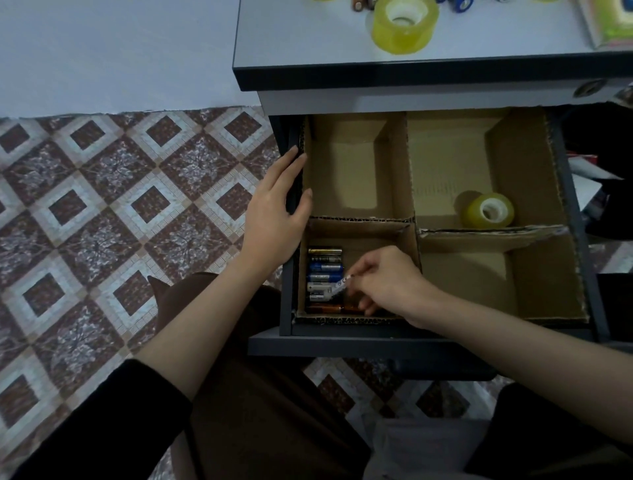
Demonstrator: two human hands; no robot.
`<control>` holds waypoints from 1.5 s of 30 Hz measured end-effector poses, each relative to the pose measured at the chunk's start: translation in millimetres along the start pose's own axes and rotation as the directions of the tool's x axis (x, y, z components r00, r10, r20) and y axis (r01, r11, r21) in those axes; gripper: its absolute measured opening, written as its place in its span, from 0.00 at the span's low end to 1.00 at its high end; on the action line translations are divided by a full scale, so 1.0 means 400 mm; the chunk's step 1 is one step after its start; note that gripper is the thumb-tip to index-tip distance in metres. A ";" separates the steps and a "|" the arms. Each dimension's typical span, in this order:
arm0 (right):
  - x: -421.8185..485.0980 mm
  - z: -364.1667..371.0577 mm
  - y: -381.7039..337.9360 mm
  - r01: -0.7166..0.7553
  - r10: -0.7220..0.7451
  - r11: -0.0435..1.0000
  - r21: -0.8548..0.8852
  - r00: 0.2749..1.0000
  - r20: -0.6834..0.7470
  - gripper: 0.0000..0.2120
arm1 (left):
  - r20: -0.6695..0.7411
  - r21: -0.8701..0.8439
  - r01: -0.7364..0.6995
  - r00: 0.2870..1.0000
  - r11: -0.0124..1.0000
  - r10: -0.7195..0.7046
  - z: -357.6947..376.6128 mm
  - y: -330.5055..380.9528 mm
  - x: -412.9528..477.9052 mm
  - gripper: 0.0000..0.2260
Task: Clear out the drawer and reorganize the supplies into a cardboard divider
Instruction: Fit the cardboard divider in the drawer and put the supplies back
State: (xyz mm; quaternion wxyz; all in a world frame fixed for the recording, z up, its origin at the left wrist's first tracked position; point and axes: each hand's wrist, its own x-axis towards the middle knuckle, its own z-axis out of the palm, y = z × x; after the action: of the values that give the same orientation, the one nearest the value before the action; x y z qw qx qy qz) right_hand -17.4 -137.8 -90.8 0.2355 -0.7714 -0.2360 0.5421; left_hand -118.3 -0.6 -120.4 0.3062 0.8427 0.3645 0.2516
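Note:
The dark drawer (342, 334) stands pulled out and holds a cardboard divider (409, 164) with four compartments. Several batteries (323, 270) lie side by side in the near-left compartment. My right hand (387, 284) reaches into that compartment and pinches a white battery (340, 284) over the row. My left hand (274, 212) grips the drawer's left wall, thumb inside against the cardboard. A small yellowish tape roll (489, 210) lies in the far-right compartment. The far-left and near-right compartments hold nothing.
On the desk top (291, 37) above the drawer sit a large yellowish tape roll (404, 24), more batteries (363, 4) and blue rolls (460, 4) at the frame's top edge, and a packet (609, 20) at the right. Patterned floor tiles (120, 205) lie to the left.

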 end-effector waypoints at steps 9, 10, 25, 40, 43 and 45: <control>0.031 0.025 -0.008 -0.005 0.005 1.000 0.003 0.998 0.057 0.07 | -0.005 0.012 -0.004 1.000 1.000 0.004 -0.001 0.002 0.000 0.20; 0.035 0.028 -0.007 0.034 -0.031 0.998 -0.060 0.999 0.043 0.08 | -0.003 0.014 -0.003 1.000 1.000 0.003 -0.001 0.002 0.001 0.20; -0.004 -0.015 -0.049 0.174 0.060 0.640 -0.749 0.960 0.275 0.08 | -0.012 0.027 -0.019 1.000 0.999 0.019 -0.001 0.001 0.001 0.20; 0.024 -0.013 -0.072 0.273 -0.409 0.738 -0.618 0.909 -0.086 0.06 | -0.014 0.010 -0.014 1.000 1.000 0.014 -0.002 0.002 0.001 0.21; 0.054 0.032 -0.038 0.307 -0.480 0.714 -0.629 0.869 -0.121 0.09 | -0.015 0.012 -0.015 1.000 1.000 0.015 -0.001 0.000 0.001 0.20; 0.063 0.039 -0.027 0.340 -0.533 0.702 -0.626 0.833 -0.145 0.10 | -0.015 0.013 -0.013 1.000 1.000 0.013 -0.001 -0.001 0.001 0.20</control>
State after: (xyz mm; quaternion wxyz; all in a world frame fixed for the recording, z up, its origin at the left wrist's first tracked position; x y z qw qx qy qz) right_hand -25.8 -112.1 -107.2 0.1488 -0.8019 -0.5259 0.2412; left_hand -118.4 0.0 -120.4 0.2962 0.8451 0.3631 0.2574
